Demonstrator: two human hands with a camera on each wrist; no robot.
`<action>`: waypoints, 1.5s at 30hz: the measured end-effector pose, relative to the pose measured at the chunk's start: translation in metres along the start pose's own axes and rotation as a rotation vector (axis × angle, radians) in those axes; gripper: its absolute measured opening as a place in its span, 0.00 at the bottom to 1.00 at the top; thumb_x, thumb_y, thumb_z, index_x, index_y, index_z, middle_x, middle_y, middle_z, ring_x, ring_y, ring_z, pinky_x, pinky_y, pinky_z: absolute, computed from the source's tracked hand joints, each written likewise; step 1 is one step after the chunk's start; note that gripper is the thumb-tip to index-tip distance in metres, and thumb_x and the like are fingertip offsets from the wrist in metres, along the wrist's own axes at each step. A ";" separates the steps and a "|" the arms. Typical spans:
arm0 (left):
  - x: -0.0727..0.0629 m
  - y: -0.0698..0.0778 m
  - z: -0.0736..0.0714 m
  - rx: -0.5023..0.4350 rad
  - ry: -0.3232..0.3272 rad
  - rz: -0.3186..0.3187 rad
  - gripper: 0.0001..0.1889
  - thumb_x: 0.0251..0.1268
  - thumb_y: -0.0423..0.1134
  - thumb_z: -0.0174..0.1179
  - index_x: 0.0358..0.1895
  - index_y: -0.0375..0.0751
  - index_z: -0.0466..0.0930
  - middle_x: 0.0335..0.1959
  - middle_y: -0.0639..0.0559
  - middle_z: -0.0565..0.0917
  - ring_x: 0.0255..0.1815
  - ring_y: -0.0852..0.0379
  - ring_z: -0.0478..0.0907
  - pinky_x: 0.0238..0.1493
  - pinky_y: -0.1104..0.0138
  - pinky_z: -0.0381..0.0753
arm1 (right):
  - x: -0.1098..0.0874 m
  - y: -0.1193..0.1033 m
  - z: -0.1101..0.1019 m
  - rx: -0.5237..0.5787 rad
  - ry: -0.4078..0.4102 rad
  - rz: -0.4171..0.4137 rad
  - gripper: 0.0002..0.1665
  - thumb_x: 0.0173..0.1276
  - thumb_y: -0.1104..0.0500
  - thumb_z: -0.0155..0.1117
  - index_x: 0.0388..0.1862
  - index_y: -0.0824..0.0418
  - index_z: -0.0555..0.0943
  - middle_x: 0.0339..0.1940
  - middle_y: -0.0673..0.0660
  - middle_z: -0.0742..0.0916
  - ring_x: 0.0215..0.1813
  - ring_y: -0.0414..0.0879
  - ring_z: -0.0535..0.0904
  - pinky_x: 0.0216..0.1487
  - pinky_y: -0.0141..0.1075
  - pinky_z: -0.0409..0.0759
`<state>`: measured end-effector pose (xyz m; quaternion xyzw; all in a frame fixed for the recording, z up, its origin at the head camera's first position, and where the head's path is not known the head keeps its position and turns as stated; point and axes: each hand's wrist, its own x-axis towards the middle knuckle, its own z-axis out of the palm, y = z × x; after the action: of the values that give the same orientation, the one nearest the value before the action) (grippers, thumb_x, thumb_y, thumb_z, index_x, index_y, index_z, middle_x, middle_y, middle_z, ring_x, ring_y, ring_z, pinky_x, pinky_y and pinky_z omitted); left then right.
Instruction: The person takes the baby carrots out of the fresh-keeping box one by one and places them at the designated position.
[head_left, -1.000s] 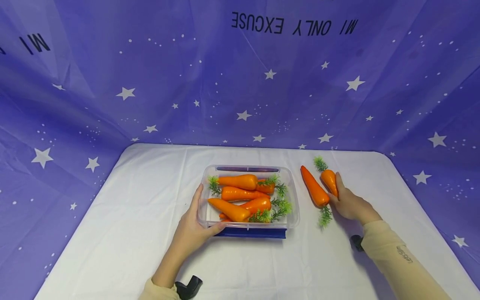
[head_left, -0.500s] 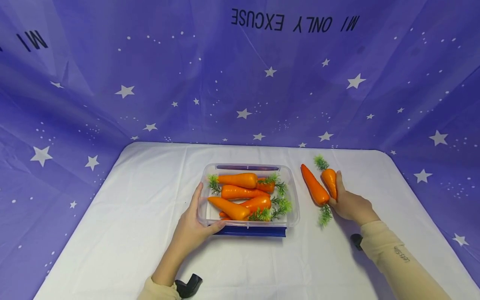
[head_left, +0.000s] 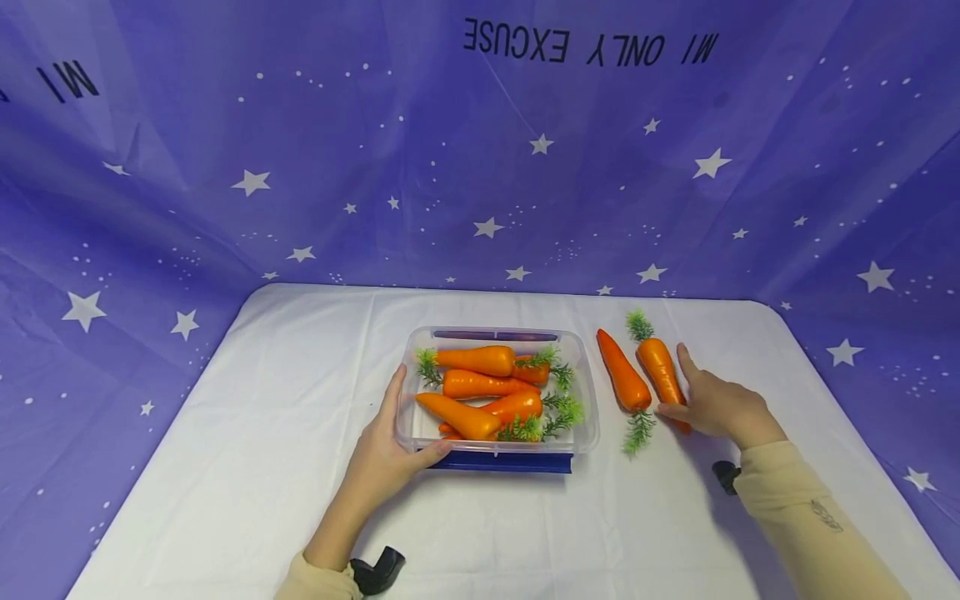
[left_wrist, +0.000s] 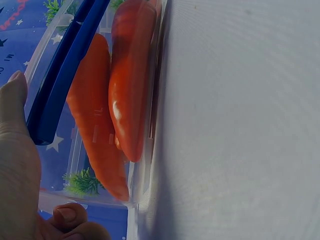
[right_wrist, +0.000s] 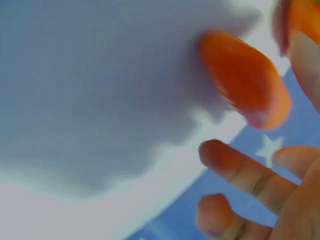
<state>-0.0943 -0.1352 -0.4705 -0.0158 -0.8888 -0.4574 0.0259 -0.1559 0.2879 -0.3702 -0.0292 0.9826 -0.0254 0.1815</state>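
Note:
A clear plastic food container (head_left: 591, 417) with a blue latch flap (head_left: 504, 462) holds several toy carrots (head_left: 480, 360) with green tops. My left hand (head_left: 378, 458) grips its near left corner, thumb at the front side and fingers along the left wall; the left wrist view shows carrots through the plastic. To the container's right lie two more: a red-orange carrot (head_left: 622, 375), leaves towards me, and an orange carrot (head_left: 660, 367), leaves away. Beside the orange one's tip, my right hand (head_left: 722, 408) spreads its thumb and fingers. A gap separates fingers and blurred carrot (right_wrist: 245, 82) in the right wrist view.
White cloth covers the table (head_left: 247, 450). A purple star-printed curtain (head_left: 420, 167) hangs behind and along both sides. Black wrist-camera pieces (head_left: 378, 571) show near both cuffs.
My right hand has loosened from the orange carrot's tip and shifted slightly right, exposing more of it. The red-orange carrot has moved a little left. My left hand and the container stay put.

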 end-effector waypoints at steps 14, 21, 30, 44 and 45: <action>0.000 0.000 -0.001 -0.006 0.000 -0.008 0.62 0.44 0.65 0.74 0.78 0.76 0.38 0.71 0.42 0.72 0.70 0.38 0.70 0.64 0.35 0.66 | 0.005 -0.033 -0.020 0.091 0.308 -0.198 0.57 0.63 0.22 0.52 0.82 0.47 0.49 0.56 0.63 0.81 0.49 0.61 0.80 0.29 0.47 0.79; 0.000 0.000 -0.001 -0.010 -0.002 -0.015 0.62 0.43 0.65 0.74 0.78 0.77 0.37 0.71 0.42 0.72 0.70 0.38 0.70 0.64 0.35 0.67 | 0.001 -0.082 -0.016 0.128 0.386 -0.355 0.49 0.67 0.28 0.54 0.81 0.43 0.52 0.53 0.55 0.84 0.37 0.49 0.80 0.30 0.43 0.78; 0.000 -0.001 -0.001 -0.004 0.002 -0.009 0.62 0.43 0.65 0.74 0.78 0.77 0.37 0.71 0.43 0.72 0.69 0.38 0.71 0.63 0.35 0.68 | -0.001 -0.133 -0.007 0.169 0.384 -0.488 0.48 0.68 0.29 0.55 0.81 0.37 0.48 0.51 0.49 0.86 0.35 0.43 0.80 0.26 0.32 0.73; 0.001 -0.001 -0.001 -0.007 0.001 -0.004 0.61 0.45 0.65 0.74 0.79 0.75 0.38 0.71 0.41 0.71 0.68 0.38 0.72 0.61 0.35 0.70 | 0.001 -0.174 -0.002 0.171 0.304 -0.585 0.49 0.69 0.30 0.55 0.81 0.33 0.42 0.66 0.49 0.81 0.60 0.50 0.81 0.51 0.51 0.82; 0.001 -0.001 -0.001 -0.006 0.000 -0.005 0.61 0.45 0.66 0.74 0.79 0.75 0.38 0.71 0.41 0.72 0.67 0.38 0.72 0.61 0.35 0.70 | 0.002 -0.176 -0.001 0.169 0.295 -0.593 0.49 0.69 0.30 0.55 0.81 0.32 0.42 0.65 0.49 0.82 0.59 0.50 0.82 0.51 0.50 0.82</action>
<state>-0.0952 -0.1366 -0.4709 -0.0134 -0.8875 -0.4599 0.0247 -0.1495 0.1124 -0.3595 -0.2946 0.9414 -0.1622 0.0239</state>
